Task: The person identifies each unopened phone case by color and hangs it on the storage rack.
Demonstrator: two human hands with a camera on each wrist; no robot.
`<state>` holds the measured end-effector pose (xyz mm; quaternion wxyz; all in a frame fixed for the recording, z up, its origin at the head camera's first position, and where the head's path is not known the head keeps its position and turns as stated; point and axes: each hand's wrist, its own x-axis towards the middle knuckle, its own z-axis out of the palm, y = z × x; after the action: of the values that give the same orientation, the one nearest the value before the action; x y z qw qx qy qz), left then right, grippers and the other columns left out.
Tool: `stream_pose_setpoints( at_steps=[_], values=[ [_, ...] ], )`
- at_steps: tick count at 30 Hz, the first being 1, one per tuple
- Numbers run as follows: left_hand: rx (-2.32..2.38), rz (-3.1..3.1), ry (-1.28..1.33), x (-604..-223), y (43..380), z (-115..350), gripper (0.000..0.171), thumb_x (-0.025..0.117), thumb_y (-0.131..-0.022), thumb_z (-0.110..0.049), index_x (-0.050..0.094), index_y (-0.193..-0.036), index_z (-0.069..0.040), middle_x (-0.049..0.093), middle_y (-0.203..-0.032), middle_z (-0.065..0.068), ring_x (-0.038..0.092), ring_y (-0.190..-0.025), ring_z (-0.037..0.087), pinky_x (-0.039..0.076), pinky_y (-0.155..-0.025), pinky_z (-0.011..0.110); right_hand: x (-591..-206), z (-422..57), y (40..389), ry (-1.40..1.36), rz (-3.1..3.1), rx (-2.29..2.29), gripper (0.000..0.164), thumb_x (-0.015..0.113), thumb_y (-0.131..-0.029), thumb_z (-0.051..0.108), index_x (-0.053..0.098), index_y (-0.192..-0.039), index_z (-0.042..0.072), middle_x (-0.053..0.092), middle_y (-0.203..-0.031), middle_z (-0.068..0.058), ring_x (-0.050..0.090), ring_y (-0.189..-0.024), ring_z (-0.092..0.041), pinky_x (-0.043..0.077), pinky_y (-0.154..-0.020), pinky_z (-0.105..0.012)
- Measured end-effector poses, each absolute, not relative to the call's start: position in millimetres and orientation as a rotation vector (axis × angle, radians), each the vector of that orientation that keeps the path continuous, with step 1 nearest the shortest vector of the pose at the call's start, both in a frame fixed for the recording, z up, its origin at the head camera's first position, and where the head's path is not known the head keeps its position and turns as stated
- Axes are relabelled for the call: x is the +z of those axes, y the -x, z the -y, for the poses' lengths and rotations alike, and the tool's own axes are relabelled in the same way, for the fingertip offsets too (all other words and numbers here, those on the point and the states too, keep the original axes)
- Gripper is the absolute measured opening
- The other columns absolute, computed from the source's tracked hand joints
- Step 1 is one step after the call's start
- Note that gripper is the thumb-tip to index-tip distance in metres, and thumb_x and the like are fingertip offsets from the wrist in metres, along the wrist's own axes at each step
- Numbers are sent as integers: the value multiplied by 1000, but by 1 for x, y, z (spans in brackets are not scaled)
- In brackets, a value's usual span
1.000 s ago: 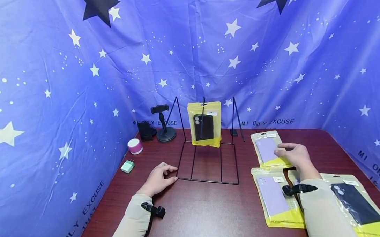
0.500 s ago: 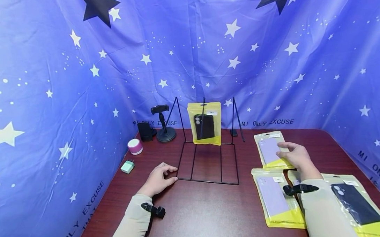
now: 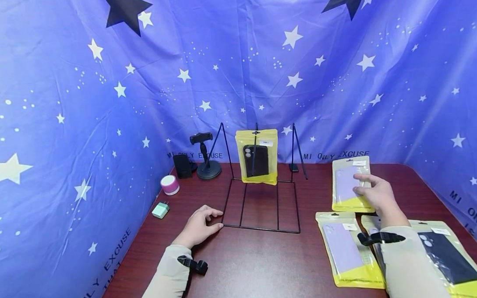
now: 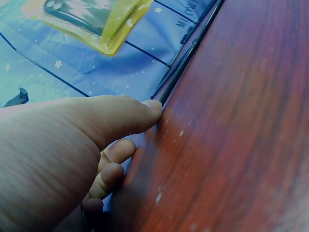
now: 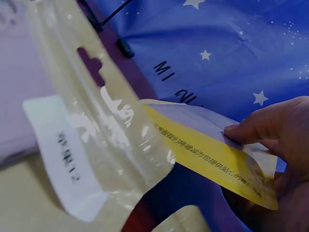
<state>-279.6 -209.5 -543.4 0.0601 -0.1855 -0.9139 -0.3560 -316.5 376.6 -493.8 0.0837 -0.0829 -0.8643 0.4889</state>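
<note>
My right hand (image 3: 378, 196) grips the lower right side of a packaged lilac phone case (image 3: 344, 182), its zip bag lifted and tilted up from the table. In the right wrist view the thumb lies across the front of this bag (image 5: 207, 162), near its yellow lower edge. My left hand (image 3: 198, 226) holds the front left corner of a black wire display rack (image 3: 261, 228); its thumb (image 4: 133, 113) lies against the rod in the left wrist view. On the rack's middle hook hangs a packaged black phone case (image 3: 256, 159).
Another packaged lilac case (image 3: 342, 246) lies at front right, beside a packaged dark case (image 3: 449, 255), with another bag partly under my right forearm. At back left stand a phone holder (image 3: 208, 167), a pink-and-white round item (image 3: 170, 185) and a green charger (image 3: 160, 210).
My right hand has raised the packaged lilac case and moved it right, and the bag has turned more upright. The left hand stays at the rack's corner.
</note>
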Motion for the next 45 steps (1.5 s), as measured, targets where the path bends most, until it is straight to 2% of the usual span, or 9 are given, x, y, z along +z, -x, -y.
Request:
stream_pose_setpoints(
  at_steps=[3, 5, 7, 9, 13, 19, 26, 34, 45],
  values=[
    [-1077, 2768, 559, -544, 280, 209, 32, 87, -88, -23, 78, -119, -23, 62, -103, -9, 55, -91, 11, 49, -83, 34, -491, -378, 317, 271, 2521, 1447, 58, 71, -96, 9, 53, -151, 2, 36, -162, -27, 33, -144, -44, 45, -99, -36],
    [-1080, 2769, 559, -544, 280, 209, 32, 87, -88, -23, 78, -119, -23, 62, -103, -8, 55, -91, 11, 49, -84, 34, -489, -378, 317, 284, 2475, 1437, 58, 72, -95, 7, 55, -150, 5, 39, -160, -26, 39, -136, -38, 46, -85, -21],
    [-1079, 2772, 560, -544, 280, 209, 32, 87, -88, -24, 78, -119, -24, 62, -103, -8, 55, -92, 11, 49, -84, 34, -487, -379, 317, 293, 2417, 1450, 59, 73, -93, 4, 57, -150, 8, 45, -155, -23, 46, -123, -29, 47, -73, -15],
    [-1080, 2772, 562, -545, 280, 209, 32, 87, -88, -24, 78, -119, -24, 62, -103, -8, 55, -92, 11, 49, -84, 34, -484, -379, 317, 295, 2366, 1460, 61, 75, -91, 2, 59, -149, 11, 51, -142, -21, 48, -109, -20, 49, -67, -15],
    [-1081, 2773, 561, -544, 280, 209, 32, 87, -88, -24, 78, -119, -24, 62, -103, -8, 55, -92, 11, 49, -83, 33, -477, -378, 316, 300, 2285, 1478, 64, 76, -89, -2, 60, -149, 15, 52, -115, -2, 45, -88, -12, 48, -61, -17],
    [-1096, 2769, 565, -543, 280, 209, 32, 87, -88, -23, 78, -119, -24, 63, -103, -8, 55, -91, 11, 49, -84, 33, -462, -374, 311, 249, 2203, 1536, 68, 76, -89, -6, 59, -150, 19, 49, -118, 13, 48, -87, -8, 50, -61, -15],
    [-1068, 2756, 584, -543, 280, 209, 32, 87, -88, -22, 78, -118, -21, 64, -104, -7, 56, -91, 11, 50, -83, 33, -445, -371, 304, 151, 2031, 1754, 72, 74, -86, -15, 60, -149, 17, 56, -111, 4, 60, -85, -2, 54, -64, -16],
    [-1062, 2744, 602, -542, 279, 210, 32, 87, -88, -22, 78, -118, -20, 64, -104, -6, 56, -91, 11, 50, -83, 33, -424, -364, 295, -49, 1702, 2025, 81, 68, -81, -29, 56, -152, 9, 54, -126, 1, 63, -94, -8, 56, -70, -18],
    [-1056, 2746, 602, -543, 280, 210, 32, 87, -88, -22, 78, -119, -21, 64, -103, -6, 56, -90, 12, 49, -82, 33, -399, -355, 280, -142, 1564, 2061, 78, 66, -77, -35, 60, -145, 2, 53, -130, -6, 66, -99, -14, 58, -71, -23]
  ],
)
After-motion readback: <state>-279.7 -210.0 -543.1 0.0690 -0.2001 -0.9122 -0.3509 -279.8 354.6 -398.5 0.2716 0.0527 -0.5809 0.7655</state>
